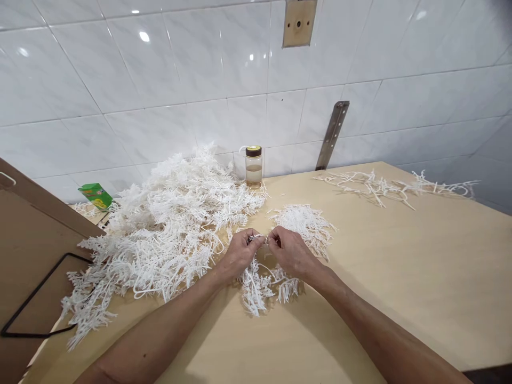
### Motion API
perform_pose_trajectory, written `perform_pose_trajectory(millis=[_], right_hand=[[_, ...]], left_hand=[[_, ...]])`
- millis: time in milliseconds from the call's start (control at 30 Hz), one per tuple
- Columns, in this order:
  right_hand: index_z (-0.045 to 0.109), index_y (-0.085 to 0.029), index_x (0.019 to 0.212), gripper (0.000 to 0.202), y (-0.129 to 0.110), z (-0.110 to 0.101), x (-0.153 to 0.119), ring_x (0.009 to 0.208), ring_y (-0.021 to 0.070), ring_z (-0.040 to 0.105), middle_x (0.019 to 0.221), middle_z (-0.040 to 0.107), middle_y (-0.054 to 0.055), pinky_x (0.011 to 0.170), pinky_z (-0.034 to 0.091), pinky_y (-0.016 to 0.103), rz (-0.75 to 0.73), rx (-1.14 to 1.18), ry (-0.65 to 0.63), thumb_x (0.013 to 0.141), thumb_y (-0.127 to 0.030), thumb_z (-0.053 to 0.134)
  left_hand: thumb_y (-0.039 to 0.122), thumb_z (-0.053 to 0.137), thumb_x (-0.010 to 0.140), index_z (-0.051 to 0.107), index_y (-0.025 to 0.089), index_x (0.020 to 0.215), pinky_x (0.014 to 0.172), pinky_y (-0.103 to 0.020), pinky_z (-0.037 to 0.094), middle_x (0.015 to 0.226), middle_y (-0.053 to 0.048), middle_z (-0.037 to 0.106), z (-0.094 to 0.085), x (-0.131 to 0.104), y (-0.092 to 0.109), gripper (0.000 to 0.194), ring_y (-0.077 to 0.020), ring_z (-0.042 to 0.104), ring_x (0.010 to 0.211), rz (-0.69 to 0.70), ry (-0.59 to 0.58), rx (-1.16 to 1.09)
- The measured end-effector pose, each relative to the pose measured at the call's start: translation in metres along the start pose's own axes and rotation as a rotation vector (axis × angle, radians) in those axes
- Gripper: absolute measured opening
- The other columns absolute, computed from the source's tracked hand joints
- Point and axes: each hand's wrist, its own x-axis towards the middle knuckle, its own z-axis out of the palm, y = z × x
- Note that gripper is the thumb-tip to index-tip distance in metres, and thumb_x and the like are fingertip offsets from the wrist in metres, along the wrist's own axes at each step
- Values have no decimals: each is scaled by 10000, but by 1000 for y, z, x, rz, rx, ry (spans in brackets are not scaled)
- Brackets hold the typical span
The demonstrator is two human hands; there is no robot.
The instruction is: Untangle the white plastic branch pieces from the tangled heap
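Evidently the fine work is in progress: the left hand (245, 248) and the right hand (291, 249) meet fingertip to fingertip, nearly touching, just above the surface (432, 277). Both are closed in a pinch on the white branching strand (256, 290), whose feathery ends hang below and on the near side of the hands. Exactly which bit each thumb and finger grips is too small to tell.

The step in hand looks like plucking or parting small twigs from that strand. Beyond and to the left of the left hand spreads the large white pile (172, 213), full of bushy sprays, which seems to be the stock. Just past the right hand lies a small heap of short pieces (304, 224), probably those already picked off. Well apart, off to the right and farther away, lie thin, mostly bare stems (384, 186), likely the stripped remainder. A lidded bottle (253, 168) stands upright straight ahead of the hands, beside the pile.

As I judge it, the next move calls for a steady left pinch holding the stalk while the right fingers pull one twig away cleanly, without tearing the stalk; any freed piece would suit the heap just beyond the right hand.
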Motion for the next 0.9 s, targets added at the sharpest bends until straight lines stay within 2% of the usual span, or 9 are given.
perform_pose_trajectory(millis=[100,133,267,367,467,567,633,900], right_hand=[[532,-191,767,116,10,-6,6,632,161,531,732,622,41,569,358,271,88,-56,99,850,-187,452],[546,-191,781,109,15,-9,9,647,165,545,739,631,38,591,371,276,76,-54,139,849,-188,461],[579,-195,819,102,32,-20,16,660,188,578,735,652,35,657,413,314,1,-74,337,855,-226,489],[617,-182,886,156,35,-21,15,681,186,596,869,686,67,696,445,335,-136,-84,420,824,-156,476],[641,-192,934,188,27,-17,10,671,155,604,973,688,66,651,476,300,-321,17,348,825,-140,497],[653,-210,935,122,18,-13,4,631,129,591,952,692,46,590,484,270,-459,116,200,864,-199,553],[659,-213,910,98,16,-11,3,647,133,596,936,694,48,602,492,275,-513,131,169,880,-209,566],[662,-207,888,108,18,-11,5,708,153,616,890,695,47,658,489,299,-482,79,139,899,-190,556]], left_hand=[[499,653,795,627,136,764,553,-233,335,631,20,502,2,0,-3,365,-96,420,576,34,5,16],[500,657,791,623,135,755,547,-232,325,625,21,498,3,0,-3,369,-94,414,572,37,3,23],[525,661,777,599,142,716,521,-230,291,593,29,484,6,0,-6,393,-82,382,535,-24,1,17],[522,666,774,577,150,692,506,-224,283,568,38,463,5,2,-8,391,-77,368,513,-65,25,-9],[515,673,767,561,152,679,501,-219,290,574,35,465,3,4,-9,390,-79,385,516,-71,30,-20],[505,669,773,540,156,656,489,-219,281,550,42,444,2,6,-11,390,-76,379,501,-70,27,-9],[499,666,776,531,158,645,482,-220,274,535,45,434,2,7,-12,389,-74,372,490,-74,21,-10],[494,685,760,628,135,772,486,-218,304,563,30,493,2,6,-12,364,-80,413,497,-98,3,-13]])
